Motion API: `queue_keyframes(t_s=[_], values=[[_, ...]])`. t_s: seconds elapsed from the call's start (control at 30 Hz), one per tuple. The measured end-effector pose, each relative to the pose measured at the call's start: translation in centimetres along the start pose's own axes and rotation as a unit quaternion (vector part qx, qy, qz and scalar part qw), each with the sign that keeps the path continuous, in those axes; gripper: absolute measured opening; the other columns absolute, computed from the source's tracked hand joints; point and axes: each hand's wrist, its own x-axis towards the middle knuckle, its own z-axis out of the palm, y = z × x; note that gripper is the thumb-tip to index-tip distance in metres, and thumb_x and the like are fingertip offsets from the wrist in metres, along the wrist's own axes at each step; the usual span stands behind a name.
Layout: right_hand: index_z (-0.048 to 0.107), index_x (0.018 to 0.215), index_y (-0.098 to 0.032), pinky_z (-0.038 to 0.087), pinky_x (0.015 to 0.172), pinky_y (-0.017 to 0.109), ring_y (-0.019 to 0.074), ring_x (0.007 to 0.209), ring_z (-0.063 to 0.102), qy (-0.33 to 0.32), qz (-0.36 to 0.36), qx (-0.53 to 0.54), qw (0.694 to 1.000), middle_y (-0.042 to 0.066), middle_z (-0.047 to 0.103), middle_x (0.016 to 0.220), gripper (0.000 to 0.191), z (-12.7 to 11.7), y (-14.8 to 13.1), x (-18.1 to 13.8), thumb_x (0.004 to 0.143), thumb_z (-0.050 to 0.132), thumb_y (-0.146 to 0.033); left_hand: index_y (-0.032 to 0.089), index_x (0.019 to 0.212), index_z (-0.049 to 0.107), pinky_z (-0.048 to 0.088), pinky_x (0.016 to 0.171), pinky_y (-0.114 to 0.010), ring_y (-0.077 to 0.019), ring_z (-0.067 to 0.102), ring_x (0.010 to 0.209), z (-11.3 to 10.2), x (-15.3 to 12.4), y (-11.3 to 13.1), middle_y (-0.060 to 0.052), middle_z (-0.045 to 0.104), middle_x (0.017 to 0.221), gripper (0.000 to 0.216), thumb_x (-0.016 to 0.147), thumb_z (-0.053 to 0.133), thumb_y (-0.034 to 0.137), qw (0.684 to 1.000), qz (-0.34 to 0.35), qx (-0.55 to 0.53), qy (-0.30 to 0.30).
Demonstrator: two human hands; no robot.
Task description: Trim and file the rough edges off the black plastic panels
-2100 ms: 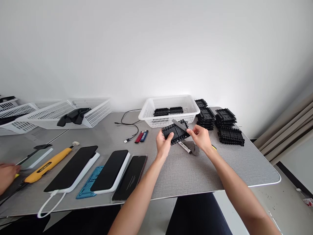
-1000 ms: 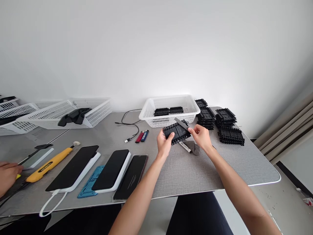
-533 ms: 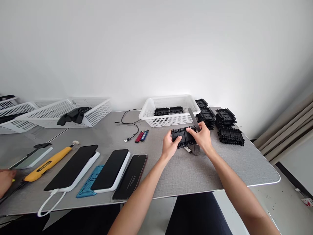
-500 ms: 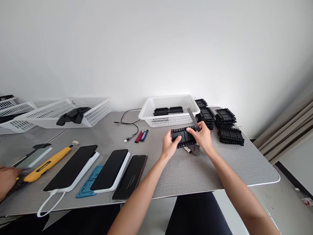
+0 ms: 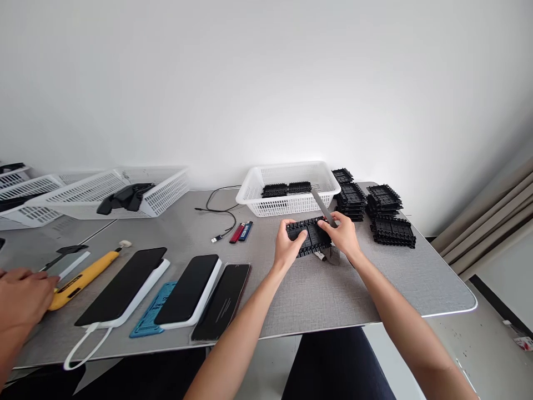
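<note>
My left hand [image 5: 287, 245] is closed on the left end of a black plastic part [image 5: 313, 239], thumb on its face. The part is rectangular, panelled, with toothed long edges, and is held tilted above the table. My right hand [image 5: 345, 233] grips a flat grey metal strip [image 5: 323, 206] pointing up and left; its thumb lies at the part's right end. The strip's lower end is hidden in the fingers. Below the part lie a white marker-like stick [image 5: 320, 256] and a small dark grey lump [image 5: 332, 255], both partly covered.
Behind my hands stands a white basket [image 5: 287, 209] with similar black parts [image 5: 275, 190]. More are stacked at right [image 5: 393, 230]. Leftward lie two lighters [image 5: 241, 232], a cable [image 5: 220, 208], phones [image 5: 187, 289] and a yellow tool [image 5: 85, 279] beside another person's hand [image 5: 25, 294].
The grey strip has swung left and lower with my right hand, and the black part has tilted slightly. At left, the other person's hand has moved right, onto the yellow tool's near end.
</note>
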Motion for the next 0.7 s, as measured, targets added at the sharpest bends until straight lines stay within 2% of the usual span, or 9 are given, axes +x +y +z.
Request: queue_keyframes(t_s=[0.1,0.2,0.3,0.4,0.47,0.53,0.63,0.7], values=[[0.065,0.075,-0.020,0.037,0.062,0.028,0.0176,0.069,0.055,0.001,-0.010,0.003,1.000,0.002,0.066,0.079,0.028,0.1,-0.1,-0.2,0.077,0.065,-0.047,0.022,0.082,0.054,0.040,0.061,-0.026,-0.0176,0.056,0.067,-0.1,-0.1,0.5,0.002,0.059,0.071,0.035,0.066,0.078,0.043,0.998,0.013,0.055,0.017],[0.063,0.069,-0.019,0.035,0.059,0.028,0.0167,0.064,0.051,-0.009,-0.012,0.020,1.000,0.001,0.062,0.068,0.030,0.1,-0.1,-0.1,0.077,0.065,-0.047,0.021,0.071,0.053,0.039,0.061,-0.026,-0.0170,0.054,0.067,-0.1,0.2,0.4,0.001,0.056,0.067,0.036,0.070,0.075,0.050,0.997,0.029,0.069,0.031],[0.066,0.072,-0.018,0.037,0.060,0.028,0.0166,0.065,0.052,0.004,-0.006,0.039,0.999,0.001,0.063,0.069,0.030,0.0,0.2,0.1,0.076,0.066,-0.048,0.021,0.080,0.057,0.040,0.057,-0.024,-0.0153,0.054,0.063,0.1,0.5,0.1,0.002,0.058,0.069,0.035,0.071,0.073,0.051,1.000,-0.017,0.004,0.006],[0.071,0.083,-0.017,0.039,0.059,0.028,0.0157,0.064,0.053,0.020,0.014,0.068,0.997,0.002,0.064,0.072,0.035,0.0,0.7,0.5,0.075,0.067,-0.051,0.023,0.091,0.057,0.042,0.052,-0.023,-0.0142,0.056,0.058,0.1,0.7,-0.1,0.002,0.060,0.070,0.039,0.069,0.075,0.050,0.990,-0.110,-0.086,-0.012],[0.071,0.089,-0.016,0.038,0.054,0.027,0.0139,0.059,0.051,0.022,0.035,0.090,0.995,0.003,0.063,0.072,0.042,0.0,1.1,0.6,0.073,0.067,-0.054,0.023,0.090,0.056,0.043,0.050,-0.023,-0.0141,0.058,0.056,0.0,0.9,-0.2,0.002,0.061,0.071,0.040,0.068,0.075,0.050,0.976,-0.168,-0.142,0.003],[0.071,0.095,-0.015,0.035,0.049,0.025,0.0118,0.054,0.048,0.004,0.058,0.111,0.992,0.003,0.063,0.073,0.047,0.1,1.2,0.7,0.072,0.069,-0.056,0.022,0.087,0.055,0.045,0.050,-0.023,-0.0139,0.060,0.059,-0.1,1.2,-0.4,0.002,0.062,0.073,0.036,0.069,0.073,0.049,0.960,-0.201,-0.190,0.034],[0.068,0.104,-0.016,0.029,0.041,0.023,0.0089,0.048,0.043,-0.062,0.096,0.146,0.983,0.002,0.062,0.073,0.052,0.4,0.9,0.4,0.071,0.071,-0.055,0.021,0.086,0.056,0.049,0.055,-0.023,-0.0133,0.063,0.067,-0.2,1.6,-0.9,0.000,0.065,0.080,0.027,0.074,0.069,0.042,0.941,-0.218,-0.247,0.081],[0.063,0.115,-0.016,0.025,0.037,0.022,0.0078,0.044,0.039,-0.101,0.122,0.181,0.971,0.001,0.062,0.073,0.058,0.8,0.5,0.1,0.072,0.071,-0.055,0.021,0.087,0.058,0.052,0.060,-0.024,-0.0136,0.065,0.072,0.0,1.7,-1.1,-0.002,0.068,0.085,0.021,0.076,0.068,0.036,0.930,-0.217,-0.282,0.087]])
